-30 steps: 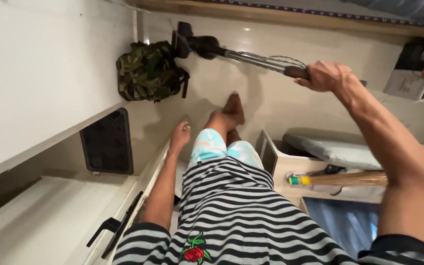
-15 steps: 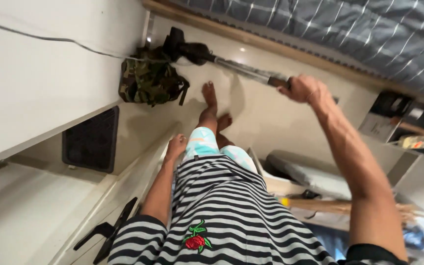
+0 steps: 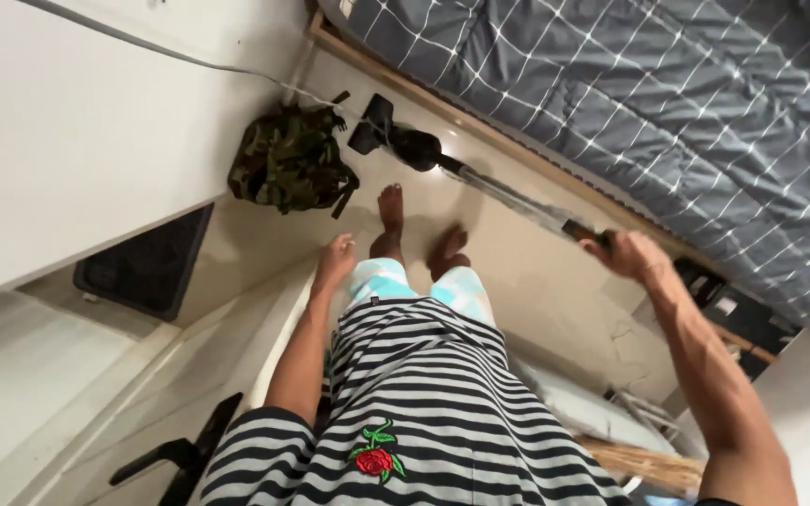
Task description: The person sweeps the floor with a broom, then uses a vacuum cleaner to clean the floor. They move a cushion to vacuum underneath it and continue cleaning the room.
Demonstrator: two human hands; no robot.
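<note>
Pale tiled floor [image 3: 517,281] in a narrow bedroom, running between a white wall and a bed under a grey checked cover [image 3: 667,103]. Right hand [image 3: 625,255] gripping the mop handle [image 3: 517,201], fingers wrapped tight; mop head [image 3: 396,141] reaching beside the camouflage backpack [image 3: 288,164]. Left hand [image 3: 335,260] hanging loose, fingers relaxed, holding nothing. Mopping seemingly midway, floor near the bare feet remaining.

Pale glossy floor [image 3: 517,272], white wall [image 3: 77,122], grey checked bed [image 3: 667,103]

- Soft fabric backpack [image 3: 291,169]: green-brown camouflage.
- Quilted bed cover [image 3: 667,122]: grey, white grid lines.
- Striped shirt [image 3: 424,412]: black-white bands, red rose embroidery.
- Long-handled floor mop [image 3: 405,145]: black head.
</note>
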